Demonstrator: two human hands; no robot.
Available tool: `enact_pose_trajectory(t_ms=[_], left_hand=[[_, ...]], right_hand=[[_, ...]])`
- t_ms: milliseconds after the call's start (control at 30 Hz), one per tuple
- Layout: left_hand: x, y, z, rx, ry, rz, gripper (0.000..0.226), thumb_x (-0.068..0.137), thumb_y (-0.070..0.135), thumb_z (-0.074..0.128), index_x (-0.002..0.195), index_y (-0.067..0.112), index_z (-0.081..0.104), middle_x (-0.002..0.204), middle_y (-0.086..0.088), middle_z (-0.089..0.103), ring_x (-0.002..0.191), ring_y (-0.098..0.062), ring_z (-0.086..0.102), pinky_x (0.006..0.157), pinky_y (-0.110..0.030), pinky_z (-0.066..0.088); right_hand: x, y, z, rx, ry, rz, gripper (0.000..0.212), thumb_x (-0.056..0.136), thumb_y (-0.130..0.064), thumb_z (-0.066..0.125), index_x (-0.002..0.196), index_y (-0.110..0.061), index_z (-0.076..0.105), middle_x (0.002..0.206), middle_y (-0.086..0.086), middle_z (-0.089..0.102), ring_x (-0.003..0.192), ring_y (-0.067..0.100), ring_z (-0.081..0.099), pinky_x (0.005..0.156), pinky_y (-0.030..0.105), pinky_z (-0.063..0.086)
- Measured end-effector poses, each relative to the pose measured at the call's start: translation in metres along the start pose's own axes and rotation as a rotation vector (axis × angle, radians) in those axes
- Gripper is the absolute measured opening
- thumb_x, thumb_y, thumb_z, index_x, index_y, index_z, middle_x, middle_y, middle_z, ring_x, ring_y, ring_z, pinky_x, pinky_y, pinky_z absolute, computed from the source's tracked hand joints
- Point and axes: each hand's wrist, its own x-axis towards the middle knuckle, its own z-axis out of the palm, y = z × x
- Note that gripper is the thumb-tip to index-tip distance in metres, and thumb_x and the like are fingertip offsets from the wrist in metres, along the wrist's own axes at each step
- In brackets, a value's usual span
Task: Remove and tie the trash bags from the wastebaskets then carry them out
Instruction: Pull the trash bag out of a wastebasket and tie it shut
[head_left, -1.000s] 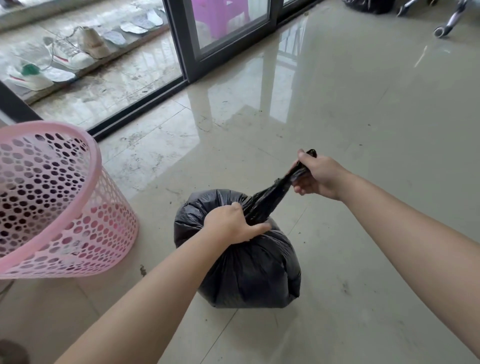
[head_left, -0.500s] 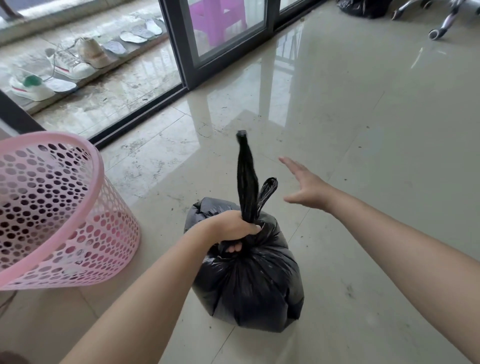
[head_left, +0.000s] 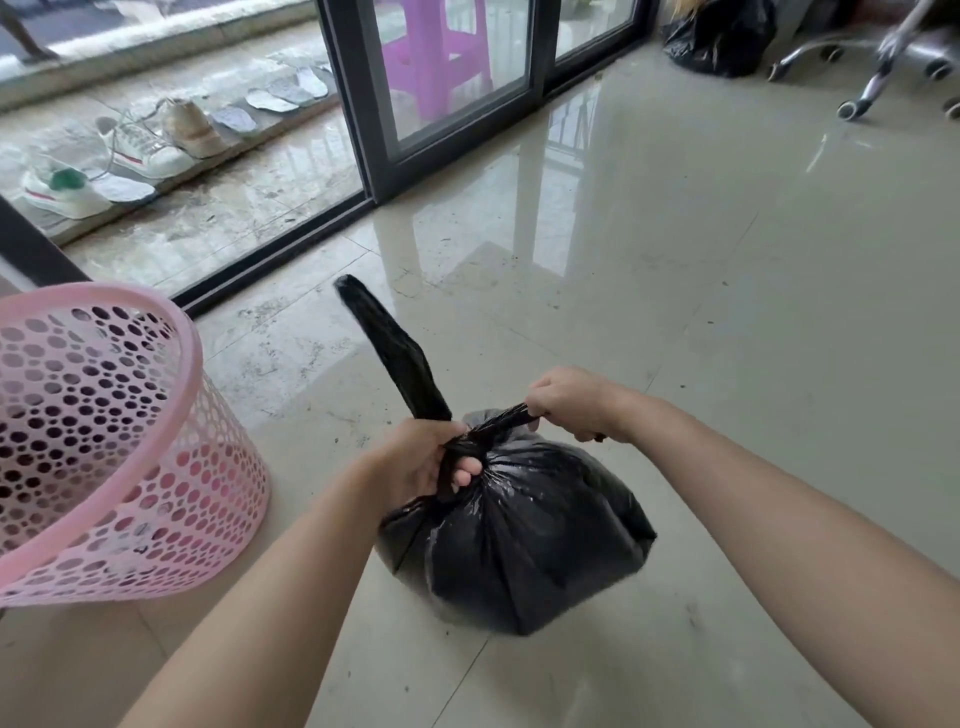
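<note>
The black trash bag sits full on the glossy tiled floor at lower centre of the frame, already out of the pink perforated wastebasket that stands empty-looking at the left edge, well apart from the bag. Its mouth is gathered into two twisted tails: one long tail sticks up and leans toward the upper left, the other short tail runs rightward. The knot looks only partly made, so the likely failures lie here: if either tail slips through the fingers while being pulled, the neck could loosen and the bag reopen; pulling too hard on thin plastic could stretch or tear a tail; and a knot left slack might give way once the bag is lifted. The left hand is curled tightly round the gathered neck at the base of the long tail, forearm coming in from the lower left, one fingertip showing under the bunched plastic. The right hand is fisted round the short tail, knuckles up, forearm entering from the lower right. A second black bag lies in the upper right beside office chair legs.
</note>
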Motion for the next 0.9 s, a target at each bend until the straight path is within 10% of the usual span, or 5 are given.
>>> enact_pose_trajectory(t_ms=[133,333,500,733,900], left_hand=[[0.004,0.007,-0.002,-0.213,-0.071,-0.024,0.036,0.100,0.010,0.024,0.080,0.002,0.053,0.048,-0.005,0.069,0.036,-0.011,0.063,0.053,-0.023,0.051],[0.010,0.005,-0.008,-0.369,-0.034,-0.029,0.032,0.098,0.008,0.037,0.070,0.007,0.053,0.042,-0.001,0.061,0.032,-0.006,0.056,0.042,-0.014,0.047],[0.013,-0.009,0.004,-0.343,-0.011,0.033,0.027,0.091,-0.004,0.049,0.068,0.007,0.056,0.040,0.004,0.059,0.030,-0.001,0.051,0.036,-0.007,0.043],[0.014,-0.016,-0.001,-0.034,-0.081,0.069,0.033,0.086,-0.017,0.047,0.067,0.008,0.057,0.043,0.009,0.063,0.042,0.002,0.059,0.048,-0.010,0.050],[0.011,-0.009,0.006,0.119,-0.145,0.134,0.036,0.082,-0.024,0.047,0.074,0.008,0.060,0.054,0.009,0.068,0.070,-0.009,0.059,0.070,-0.018,0.051]], right_hand=[[-0.008,-0.013,-0.010,-0.044,-0.015,-0.109,0.041,0.095,-0.025,0.040,0.055,-0.018,0.042,0.037,-0.003,0.030,0.037,0.017,0.028,0.039,0.023,0.025],[-0.013,0.015,-0.003,0.379,-0.385,-0.055,0.036,0.098,-0.014,0.037,0.068,-0.012,0.057,0.035,-0.014,0.028,0.032,0.003,0.024,0.037,0.013,0.030],[-0.014,0.038,0.009,0.158,-0.563,0.088,0.032,0.097,-0.019,0.042,0.072,-0.015,0.061,0.039,-0.010,0.046,0.041,0.007,0.044,0.052,0.020,0.042],[-0.022,0.019,-0.031,0.047,0.040,-0.104,0.018,0.088,-0.018,0.058,0.105,-0.015,0.065,0.096,0.000,0.065,0.089,0.011,0.058,0.085,0.021,0.044],[-0.013,0.016,-0.001,-0.212,-0.104,-0.186,0.064,0.081,-0.001,0.054,0.140,-0.021,0.037,0.150,-0.001,0.033,0.140,0.013,0.025,0.112,0.022,0.018]])
